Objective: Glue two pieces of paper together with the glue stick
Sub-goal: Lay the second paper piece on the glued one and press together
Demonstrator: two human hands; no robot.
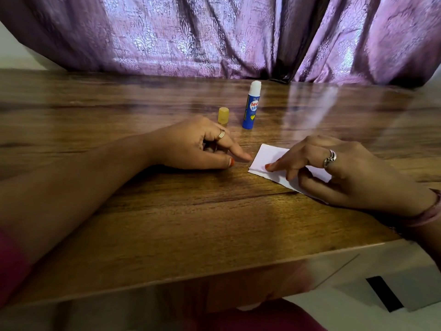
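a pink sleeve (9, 263) is seen at the far left, and from it the left forearm is laid across the wooden table (191, 211). the left hand (198, 146) is rested on the wood with its index finger stretched toward the paper and the other fingers loosely curled; nothing is held in it, and a ring is worn on 1 finger. just behind it, a yellow cap (223, 115) is stood upright, and just to its right the blue glue stick (250, 106) is stood upright and uncapped, white glue exposed at its top. further right, the white paper (267, 155) is lain flat on the table; whether 1 or 2 sheets are there cannot be told. it is pressed down by the extended fingers of the right hand (338, 170), its other fingers curled loosely over the sheet. a purple curtain (214, 34) is hung behind the table.
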